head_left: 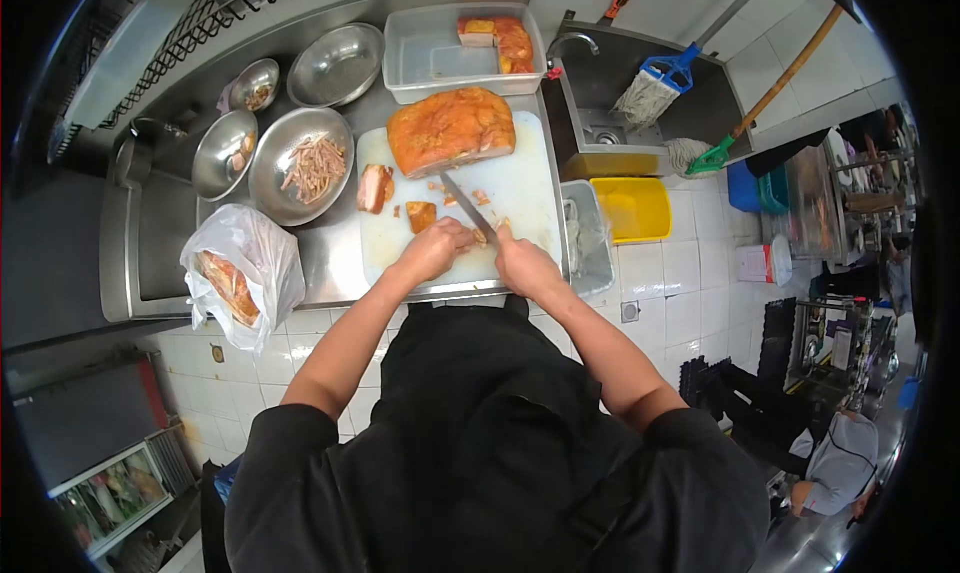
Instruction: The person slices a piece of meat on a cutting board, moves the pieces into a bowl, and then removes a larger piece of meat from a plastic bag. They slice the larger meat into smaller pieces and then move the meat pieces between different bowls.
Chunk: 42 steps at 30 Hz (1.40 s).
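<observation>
My right hand is wrapped round the handle of a knife, its blade slanting up and left across the white cutting board. Beside the blade, my left hand has its fingers curled down on a small piece of meat, partly hidden by the fingers. Just above that hand lies a browned chunk of meat. A thicker cut piece rests at the board's left edge. At the back of the board sits a large orange-brown slab of meat. Small scraps are scattered near the blade.
A steel bowl of meat strips stands left of the board, near other steel bowls. A clear tub with meat is behind. A plastic bag holds meat at front left. Sink, mop and yellow bin are right.
</observation>
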### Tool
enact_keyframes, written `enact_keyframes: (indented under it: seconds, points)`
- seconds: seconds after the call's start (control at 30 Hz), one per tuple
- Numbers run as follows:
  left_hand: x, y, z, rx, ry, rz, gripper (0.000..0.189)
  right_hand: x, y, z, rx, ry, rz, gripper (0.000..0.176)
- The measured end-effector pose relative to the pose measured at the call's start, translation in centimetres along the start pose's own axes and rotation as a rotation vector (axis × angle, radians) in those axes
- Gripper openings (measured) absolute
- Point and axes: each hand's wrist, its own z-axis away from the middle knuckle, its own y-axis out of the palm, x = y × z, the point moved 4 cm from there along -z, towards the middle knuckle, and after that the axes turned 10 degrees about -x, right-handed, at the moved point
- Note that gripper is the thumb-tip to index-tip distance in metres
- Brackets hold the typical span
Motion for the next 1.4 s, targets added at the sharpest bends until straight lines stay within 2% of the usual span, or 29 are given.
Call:
enact_keyframes:
  seconds: [0.1, 0.17, 0.27, 0.43, 0.57, 0.63, 0.7, 0.77, 0.8, 0.87, 0.9, 0.97, 1.0, 1.13, 1.2, 1.3, 1.33, 1.4]
  points:
    - [-0.2, -0.1, 0.7, 0.074, 0.008, 0.04, 0.021, -0.2, -1.6, 1.6, -0.012, 0.035, 0.015, 0.021]
    - [-0.4, -0.4, 0.5, -0.072, 0.006, 0.029, 0.019, -0.6, -1.9, 1.9, -0.022, 0.049, 0.017, 0.02]
    - [-1.1, -0.1, 0.1, -0.082, 0.018, -0.009, 0.018, -0.9, -1.9, 2.8, -0.036, -0.01, 0.035, 0.017]
    - [-0.5, 1.2, 0.5, -0.092, 0.094, -0.117, 0.017, -0.7, -2.6, 5.8, 0.105, -0.054, 0.189, 0.017]
    - [-0.4, 1.5, 0.6, -0.105, 0.156, -0.126, 0.017, -2.3, 0.8, 4.6, 0.031, -0.075, 0.129, 0.019]
    - [-0.5, 1.1, 0.5, -0.069, 0.138, -0.133, 0.016, -2.2, 0.7, 3.3, 0.03, -0.13, 0.081, 0.019]
    - [-0.4, 0.8, -0.2, -0.036, 0.122, -0.14, 0.015, -2.3, -0.3, 3.4, 0.039, -0.098, 0.058, 0.02]
    - [-0.3, 0.5, -0.3, -0.056, 0.027, -0.101, 0.027, -2.5, -1.2, 4.1, 0.07, -0.069, 0.031, 0.02]
    - [-0.9, 0.1, -0.4, -0.048, 0.026, -0.1, 0.027, -2.9, -1.7, 4.7, -0.003, -0.045, -0.008, 0.021]
    - [-1.6, -1.8, -2.0, -0.16, -0.104, -0.381, 0.059, -3.6, -2.5, 5.1, -0.083, -0.016, -0.048, 0.021]
    - [-1.5, -2.1, -2.7, -0.154, -0.1, -0.378, 0.059, -4.2, -2.8, 5.1, -0.108, 0.02, -0.037, 0.022]
    - [0.3, -1.8, -3.9, 0.124, -0.432, -0.448, 0.087, -5.5, -3.1, 5.5, -0.136, 0.061, -0.026, 0.023]
    - [-0.6, -2.5, -4.9, 0.296, -0.483, -0.461, 0.091, -6.1, -3.1, 5.4, -0.122, 0.088, 0.023, 0.024]
    - [1.5, 0.5, -4.6, 0.329, -0.382, -0.324, 0.092, -6.6, -2.8, 5.8, -0.087, 0.141, 0.071, 0.024]
    - [2.1, 1.9, -4.0, 0.299, -0.144, -0.138, 0.095, -6.7, -2.1, 5.7, -0.082, 0.143, 0.048, 0.023]
    - [2.2, 2.1, -4.0, 0.29, -0.071, 0.037, 0.097, -6.7, -1.4, 5.7, -0.118, 0.158, -0.028, 0.022]
    - [1.0, 1.1, -4.6, 0.293, -0.071, 0.038, 0.097, -6.8, -1.4, 5.7, -0.159, 0.164, -0.079, 0.022]
    - [-1.2, -0.9, -5.6, 0.219, 0.06, -0.212, 0.093, -7.3, -1.5, 5.7, -0.218, 0.147, -0.158, 0.022]
